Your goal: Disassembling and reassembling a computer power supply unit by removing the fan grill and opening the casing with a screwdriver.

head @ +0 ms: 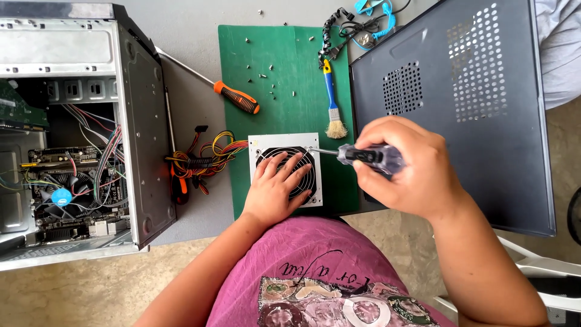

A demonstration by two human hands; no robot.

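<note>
A grey power supply unit [261, 145] with a round fan grille lies on a green mat [266, 66]. My left hand [275, 189] rests flat on the grille, fingers spread. My right hand [408, 169] grips a screwdriver with a clear handle [369, 156]. Its thin shaft points left, with the tip at the unit's upper right corner. A bundle of coloured wires [206, 158] runs out of the unit's left side.
An open computer case [136, 139] stands at the left, its board and cables showing. A dark perforated side panel [460, 109] lies at the right. On the mat are an orange-handled screwdriver [237, 98], a blue-handled brush [331, 103] and several loose screws [263, 75].
</note>
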